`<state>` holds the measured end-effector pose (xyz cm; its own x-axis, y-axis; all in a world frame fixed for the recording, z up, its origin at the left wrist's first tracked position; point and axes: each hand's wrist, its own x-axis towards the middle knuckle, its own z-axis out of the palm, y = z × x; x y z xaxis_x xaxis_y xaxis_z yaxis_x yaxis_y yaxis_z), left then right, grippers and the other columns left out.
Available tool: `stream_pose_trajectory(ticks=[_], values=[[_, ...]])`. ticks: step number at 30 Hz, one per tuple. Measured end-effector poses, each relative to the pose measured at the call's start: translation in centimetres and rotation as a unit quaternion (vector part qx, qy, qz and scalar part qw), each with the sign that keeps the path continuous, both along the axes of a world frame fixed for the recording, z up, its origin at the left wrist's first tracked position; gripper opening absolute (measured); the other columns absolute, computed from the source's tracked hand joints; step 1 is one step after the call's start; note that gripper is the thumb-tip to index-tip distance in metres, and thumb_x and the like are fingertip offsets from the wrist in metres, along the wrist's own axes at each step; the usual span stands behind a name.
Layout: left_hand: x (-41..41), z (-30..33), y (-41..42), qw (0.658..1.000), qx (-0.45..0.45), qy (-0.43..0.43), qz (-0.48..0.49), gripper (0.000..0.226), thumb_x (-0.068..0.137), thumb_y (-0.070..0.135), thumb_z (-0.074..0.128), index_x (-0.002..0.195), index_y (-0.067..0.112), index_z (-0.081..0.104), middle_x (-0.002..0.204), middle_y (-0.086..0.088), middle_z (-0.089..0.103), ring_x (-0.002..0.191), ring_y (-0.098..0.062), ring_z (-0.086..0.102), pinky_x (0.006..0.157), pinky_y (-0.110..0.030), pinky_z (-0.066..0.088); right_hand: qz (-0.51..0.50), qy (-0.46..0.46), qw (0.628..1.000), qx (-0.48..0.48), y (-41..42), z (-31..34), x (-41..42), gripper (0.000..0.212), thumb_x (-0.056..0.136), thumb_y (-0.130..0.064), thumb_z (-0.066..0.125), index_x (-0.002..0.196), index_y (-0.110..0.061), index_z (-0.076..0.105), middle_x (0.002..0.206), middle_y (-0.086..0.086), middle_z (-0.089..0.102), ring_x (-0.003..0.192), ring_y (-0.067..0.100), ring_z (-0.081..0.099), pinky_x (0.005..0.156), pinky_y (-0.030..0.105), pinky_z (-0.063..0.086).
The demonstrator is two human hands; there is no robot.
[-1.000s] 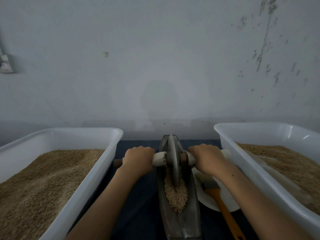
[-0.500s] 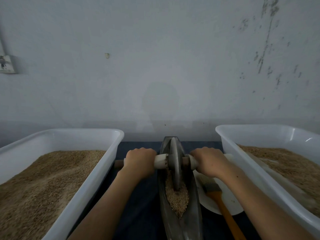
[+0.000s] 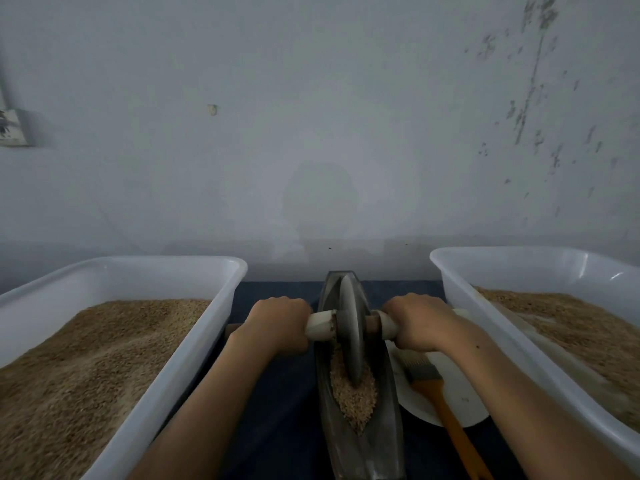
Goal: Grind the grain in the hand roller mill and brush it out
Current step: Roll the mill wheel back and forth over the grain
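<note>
A narrow boat-shaped metal trough [image 3: 384, 431] lies lengthwise in front of me, with a pile of grain [image 3: 353, 396] in its groove. A grey roller wheel [image 3: 350, 327] stands upright in the groove, its lower edge in the grain. My left hand [image 3: 278, 323] grips the pale axle handle [image 3: 320, 326] on the wheel's left side. My right hand [image 3: 420, 322] grips the handle on the right. A brush [image 3: 438, 393] with pale bristles and an orange handle lies on a white plate [image 3: 464, 400] to the right of the trough.
A white tub [image 3: 194, 348] holding grain stands at the left, another white tub [image 3: 460, 299] of grain at the right. Both flank the trough closely on a dark blue cloth [image 3: 284, 410]. A grey wall rises right behind.
The wheel has rolled a little toward me along the groove, deeper into the grain, with both hands still on the handles. The view has shifted slightly.
</note>
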<state>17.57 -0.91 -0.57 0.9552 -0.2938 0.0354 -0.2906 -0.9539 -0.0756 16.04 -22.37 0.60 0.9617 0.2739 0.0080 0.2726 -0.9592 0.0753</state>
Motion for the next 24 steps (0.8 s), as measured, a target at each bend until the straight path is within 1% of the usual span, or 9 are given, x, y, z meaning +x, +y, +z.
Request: stream_pose_trajectory(ticks=[3,5,8,11,13,16,19,22,24], values=[[-0.1,0.1,0.1,1.000,-0.003,0.021,-0.002,0.043,0.079,0.030,0.068,0.120,0.021,0.057,0.106,-0.003,0.064,0.095,-0.020,0.060,0.074,-0.030,0.040,0.001,0.032,0.999,-0.002,0.0,0.3,0.0,0.010,0.086,-0.014,0.059,0.089,-0.023,0.055,0.083,-0.002,0.058,0.074,0.016,0.054,0.058,0.026,0.034],[0.0,0.0,0.0,1.000,-0.003,0.013,0.000,0.043,0.080,0.031,0.068,0.120,0.021,0.056,0.106,-0.002,0.064,0.094,-0.020,0.060,0.074,-0.030,0.040,-0.001,0.021,1.000,0.001,0.0,0.2,-0.1,0.012,0.087,-0.014,0.058,0.095,-0.022,0.059,0.085,-0.002,0.058,0.075,0.016,0.054,0.061,0.026,0.035],[0.1,-0.3,-0.1,1.000,-0.006,-0.024,0.005,0.039,0.083,0.030,0.066,0.120,0.022,0.055,0.107,-0.001,0.063,0.095,-0.019,0.059,0.073,-0.030,0.038,-0.005,-0.023,1.000,0.008,0.2,-0.1,-0.2,0.019,0.089,-0.015,0.055,0.106,-0.023,0.061,0.093,-0.001,0.062,0.078,0.016,0.054,0.066,0.028,0.035],[0.2,-0.6,-0.2,0.997,-0.019,-0.074,0.015,0.031,0.086,0.027,0.062,0.115,0.022,0.053,0.106,-0.001,0.062,0.095,-0.020,0.059,0.073,-0.030,0.038,-0.010,-0.080,0.996,0.028,0.4,-0.6,0.0,0.015,0.089,-0.020,0.057,0.103,-0.025,0.056,0.104,0.000,0.064,0.095,0.021,0.060,0.075,0.032,0.039],[0.1,-0.9,-0.3,0.993,-0.027,-0.117,0.022,0.024,0.087,0.026,0.058,0.110,0.022,0.051,0.103,0.000,0.062,0.088,-0.018,0.057,0.070,-0.030,0.036,-0.006,-0.125,0.991,0.041,0.5,-1.2,0.1,0.014,0.089,-0.024,0.059,0.100,-0.026,0.051,0.105,-0.003,0.064,0.099,0.021,0.060,0.081,0.033,0.039],[-0.1,-1.2,-0.4,0.986,-0.028,-0.161,0.025,0.022,0.089,0.030,0.057,0.107,0.022,0.048,0.098,0.001,0.061,0.076,-0.013,0.048,0.066,-0.029,0.034,0.002,-0.177,0.983,0.055,0.3,-1.9,0.2,0.014,0.089,-0.024,0.059,0.098,-0.028,0.049,0.103,-0.005,0.065,0.098,0.019,0.059,0.084,0.033,0.038],[0.0,-1.2,-0.4,0.987,-0.020,-0.158,0.024,0.024,0.089,0.030,0.058,0.109,0.021,0.050,0.099,0.000,0.062,0.085,-0.017,0.057,0.068,-0.029,0.036,0.001,-0.165,0.985,0.047,0.3,-1.7,0.1,0.014,0.088,-0.023,0.059,0.097,-0.027,0.049,0.103,-0.004,0.065,0.099,0.020,0.060,0.078,0.032,0.035],[0.1,-0.9,-0.3,0.994,-0.010,-0.108,0.015,0.028,0.087,0.029,0.061,0.113,0.021,0.052,0.105,-0.001,0.062,0.094,-0.020,0.059,0.072,-0.029,0.037,-0.008,-0.111,0.993,0.034,0.3,-0.9,-0.1,0.012,0.088,-0.020,0.059,0.098,-0.025,0.054,0.103,-0.001,0.065,0.097,0.021,0.060,0.073,0.030,0.035],[0.2,-0.5,-0.1,0.998,-0.001,-0.061,0.004,0.034,0.085,0.029,0.063,0.116,0.020,0.054,0.108,-0.003,0.062,0.097,-0.020,0.059,0.073,-0.030,0.038,-0.012,-0.059,0.998,0.022,0.3,-0.3,-0.2,0.015,0.088,-0.017,0.058,0.102,-0.023,0.059,0.100,0.000,0.065,0.090,0.020,0.060,0.071,0.029,0.037]])
